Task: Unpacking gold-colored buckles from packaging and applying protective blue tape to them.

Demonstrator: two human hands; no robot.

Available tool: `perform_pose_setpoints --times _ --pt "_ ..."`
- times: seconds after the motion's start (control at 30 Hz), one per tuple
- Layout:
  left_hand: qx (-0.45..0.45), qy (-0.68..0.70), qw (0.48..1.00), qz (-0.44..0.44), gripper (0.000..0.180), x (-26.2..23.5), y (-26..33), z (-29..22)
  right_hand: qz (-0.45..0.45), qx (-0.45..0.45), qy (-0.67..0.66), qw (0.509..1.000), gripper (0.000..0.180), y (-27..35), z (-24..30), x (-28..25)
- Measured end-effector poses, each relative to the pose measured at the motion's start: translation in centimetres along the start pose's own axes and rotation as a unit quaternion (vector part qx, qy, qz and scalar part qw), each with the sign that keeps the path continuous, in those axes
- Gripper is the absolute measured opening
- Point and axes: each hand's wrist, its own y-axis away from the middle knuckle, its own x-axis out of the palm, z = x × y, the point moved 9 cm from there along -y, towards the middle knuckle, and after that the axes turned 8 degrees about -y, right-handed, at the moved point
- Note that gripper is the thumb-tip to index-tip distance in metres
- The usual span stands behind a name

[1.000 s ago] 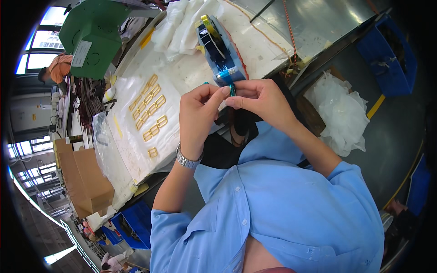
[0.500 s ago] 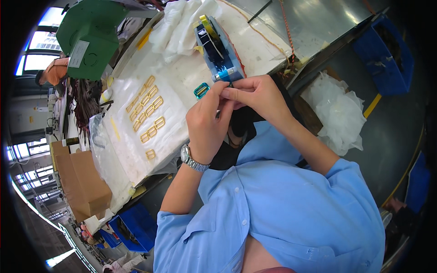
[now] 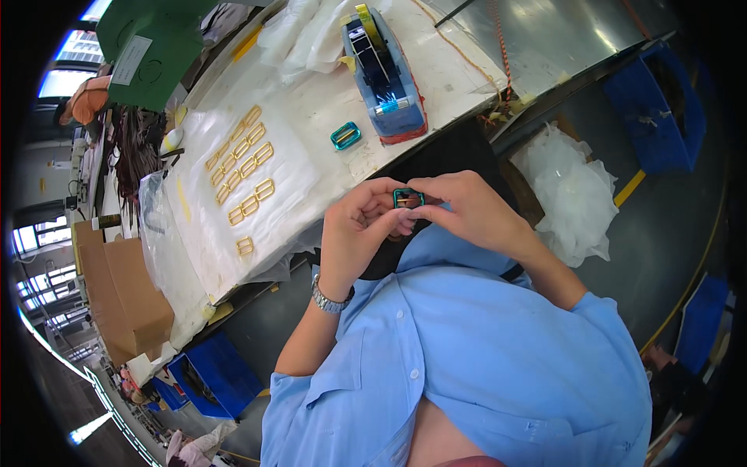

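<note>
A green box [image 3: 148, 39] sits at the far left end of the table, bearing a white rectangular label [image 3: 130, 60]. Plain brown cardboard cartons [image 3: 117, 292] stand stacked on the floor at the left, below the table's edge.

Between the hands, held near the body, and the table edge [image 3: 467, 128] the way is open, while on the table the tape dispenser [image 3: 385, 74] and a teal buckle [image 3: 345, 135] stand far ahead, the gold buckles [image 3: 245, 167] to the left.
</note>
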Motion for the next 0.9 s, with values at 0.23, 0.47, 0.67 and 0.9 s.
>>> perform_pose_setpoints --times 0.23,0.47,0.67,0.9 --pt "0.204 -0.426 0.881 0.006 0.035 -0.9 1.9 -5.7 0.031 -0.028 0.128 0.991 0.046 -0.1 2.0 1.9" --pt "0.256 -0.459 0.836 -0.158 0.038 -6.2 -1.3 -7.0 -0.117 0.02 -0.148 0.982 0.053 -1.1 0.5 -0.1" --pt "0.249 -0.447 0.817 -0.265 0.034 -8.4 -4.1 -4.3 -0.152 0.032 -0.195 0.968 0.039 -0.1 0.4 -1.8" --pt "0.242 -0.46 0.82 -0.241 0.034 -7.9 -4.4 -4.5 -0.31 -0.118 -0.041 0.943 0.026 -0.5 5.9 -6.6"
